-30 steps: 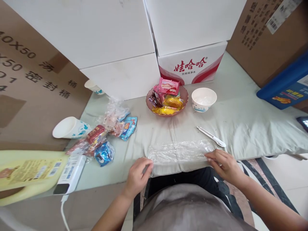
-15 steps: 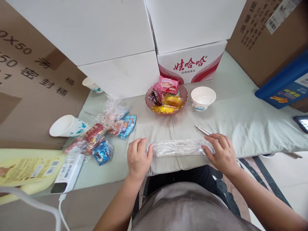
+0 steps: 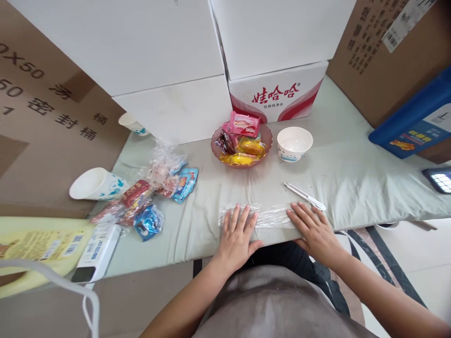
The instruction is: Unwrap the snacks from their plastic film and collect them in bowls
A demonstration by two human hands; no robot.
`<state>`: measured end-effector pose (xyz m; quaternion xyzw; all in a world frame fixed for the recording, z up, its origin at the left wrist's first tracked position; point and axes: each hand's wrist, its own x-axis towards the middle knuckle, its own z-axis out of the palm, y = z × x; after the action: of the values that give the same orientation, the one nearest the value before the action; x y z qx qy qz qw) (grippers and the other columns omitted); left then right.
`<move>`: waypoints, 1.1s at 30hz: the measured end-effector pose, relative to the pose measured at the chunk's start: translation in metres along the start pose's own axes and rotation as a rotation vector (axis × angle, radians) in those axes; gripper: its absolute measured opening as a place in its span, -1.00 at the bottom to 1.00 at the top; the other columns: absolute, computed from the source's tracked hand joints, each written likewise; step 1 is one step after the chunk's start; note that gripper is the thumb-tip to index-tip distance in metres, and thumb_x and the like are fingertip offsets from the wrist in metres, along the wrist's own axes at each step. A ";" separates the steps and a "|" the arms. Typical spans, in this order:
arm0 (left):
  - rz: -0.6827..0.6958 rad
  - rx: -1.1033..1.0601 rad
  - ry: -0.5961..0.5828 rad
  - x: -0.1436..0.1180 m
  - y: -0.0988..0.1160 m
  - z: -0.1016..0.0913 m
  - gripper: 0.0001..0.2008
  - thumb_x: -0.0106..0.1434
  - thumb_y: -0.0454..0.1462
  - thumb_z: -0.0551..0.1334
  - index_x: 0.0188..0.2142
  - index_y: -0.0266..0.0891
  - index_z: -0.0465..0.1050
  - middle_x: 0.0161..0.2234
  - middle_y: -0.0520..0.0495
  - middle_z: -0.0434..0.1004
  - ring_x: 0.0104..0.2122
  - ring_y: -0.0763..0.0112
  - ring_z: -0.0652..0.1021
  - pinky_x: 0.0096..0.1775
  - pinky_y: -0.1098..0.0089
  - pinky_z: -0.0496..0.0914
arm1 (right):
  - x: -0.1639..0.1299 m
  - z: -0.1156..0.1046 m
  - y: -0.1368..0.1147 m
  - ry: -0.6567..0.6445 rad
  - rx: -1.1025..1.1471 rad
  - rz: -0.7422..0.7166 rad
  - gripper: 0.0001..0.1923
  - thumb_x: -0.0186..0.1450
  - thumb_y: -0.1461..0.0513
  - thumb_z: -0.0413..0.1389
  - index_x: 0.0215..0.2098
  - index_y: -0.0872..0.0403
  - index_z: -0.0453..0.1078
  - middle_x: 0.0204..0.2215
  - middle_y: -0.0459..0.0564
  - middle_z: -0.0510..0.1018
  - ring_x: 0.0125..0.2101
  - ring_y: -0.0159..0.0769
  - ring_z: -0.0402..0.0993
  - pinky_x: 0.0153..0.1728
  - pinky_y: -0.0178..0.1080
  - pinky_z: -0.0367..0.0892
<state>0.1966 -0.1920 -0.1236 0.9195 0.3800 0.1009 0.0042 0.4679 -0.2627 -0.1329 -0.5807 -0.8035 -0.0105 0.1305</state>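
A folded strip of clear plastic film lies along the near edge of the cloth-covered table. My left hand presses flat on its left part, fingers spread. On the right end rests my right hand, palm down with the fingers stretched out. Just beyond my right fingertips lies a silver-white pen. A pink glass bowl of wrapped snacks stands farther back, and beside it a white paper bowl has something clear inside.
To the left are snack packets, a tipped paper cup, a white power strip and a yellow package. White boxes line the back. A blue container and a phone sit at the right.
My left hand has moved right from the film's left end and now lies flat on it. My right hand has flattened from a pinch-like curl. The pen shows more fully.
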 end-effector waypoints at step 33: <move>0.209 -0.819 -0.145 0.030 0.031 -0.005 -0.58 0.20 -0.30 0.24 0.06 -0.26 0.32 0.00 -0.26 0.47 0.08 0.12 0.41 0.13 0.03 0.34 | 0.114 0.021 0.009 0.158 0.590 0.087 -0.76 0.33 0.28 0.08 -0.04 0.07 0.41 -0.33 -0.02 0.57 -0.33 -0.29 0.51 -0.25 -0.23 0.40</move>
<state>0.2378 -0.1939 -0.1107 0.8801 0.2120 0.1787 0.3854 0.4386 -0.1506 -0.1295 -0.5489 -0.7337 0.1834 0.3559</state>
